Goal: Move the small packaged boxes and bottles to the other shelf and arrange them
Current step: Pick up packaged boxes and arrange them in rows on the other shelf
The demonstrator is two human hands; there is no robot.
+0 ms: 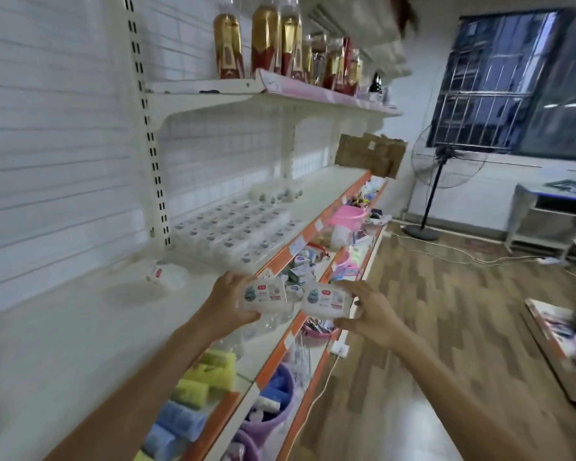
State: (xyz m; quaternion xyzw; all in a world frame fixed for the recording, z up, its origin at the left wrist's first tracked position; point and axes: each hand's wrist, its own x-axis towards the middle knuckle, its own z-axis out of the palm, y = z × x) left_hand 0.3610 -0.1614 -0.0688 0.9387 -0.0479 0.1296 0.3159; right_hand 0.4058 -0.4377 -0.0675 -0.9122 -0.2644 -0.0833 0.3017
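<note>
I judge the task to be in the middle. On the white shelf (316,207) many small packaged boxes (236,229) already stand in neat rows near the back wall, and a few small round bottles (276,194) are lined behind them. One white bottle (167,276) lies on its side on the same shelf, closer to me, apart from the rows, so it is not yet arranged. The lower shelves with orange edges hold more mixed goods, but they are too blurred for me to say how many task items remain there.

Both my arms are stretched forward at about the level of the shelf's front edge. My left hand (228,306) grips one small box (263,294), fingers curled over its top and thumb under it. My right hand (368,314) holds a second box (326,299) in the same way, from its right end. The two boxes are just beside each other, almost touching, in the air and not yet set down. I think the next step is to put them on the shelf beside the rows.
</note>
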